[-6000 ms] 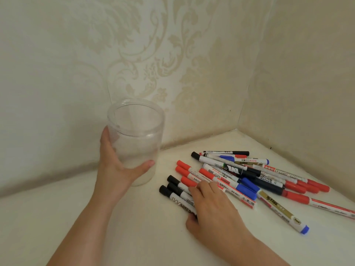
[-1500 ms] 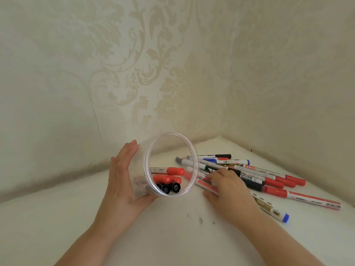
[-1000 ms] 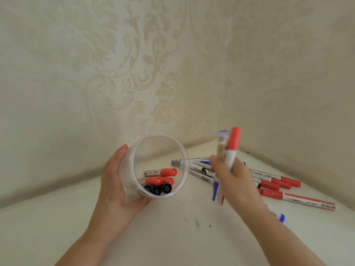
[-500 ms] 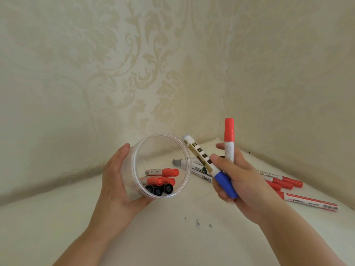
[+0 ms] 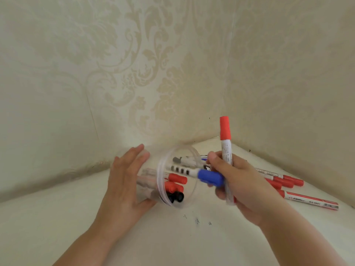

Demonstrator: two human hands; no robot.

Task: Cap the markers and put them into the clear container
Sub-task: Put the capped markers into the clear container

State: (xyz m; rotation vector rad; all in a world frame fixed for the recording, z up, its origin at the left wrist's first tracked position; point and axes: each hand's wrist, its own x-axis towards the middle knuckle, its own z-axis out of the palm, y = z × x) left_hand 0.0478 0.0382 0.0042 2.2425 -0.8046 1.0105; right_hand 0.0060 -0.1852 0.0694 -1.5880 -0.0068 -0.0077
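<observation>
My left hand (image 5: 124, 185) holds the clear container (image 5: 163, 181) tipped on its side, its mouth facing right; the thumb is under it and the fingers lie straight along its far side. Inside lie red-capped markers (image 5: 175, 182) and black-capped markers (image 5: 176, 196). My right hand (image 5: 236, 181) grips two markers: a blue-capped marker (image 5: 209, 177) whose white end pokes into the container's mouth, and a red-capped marker (image 5: 225, 139) standing upright. More markers (image 5: 284, 182) lie on the white surface behind my right hand.
The white surface (image 5: 172, 237) runs into a corner of two patterned walls (image 5: 221, 135). A grey-tipped marker (image 5: 184, 160) lies seen through the container. Small dark specks (image 5: 197, 220) dot the surface in front of the container.
My right hand has swung the blue-capped marker flat and pushed its end into the container's mouth. The container has turned more sideways in my left hand. The red-capped marker stays upright.
</observation>
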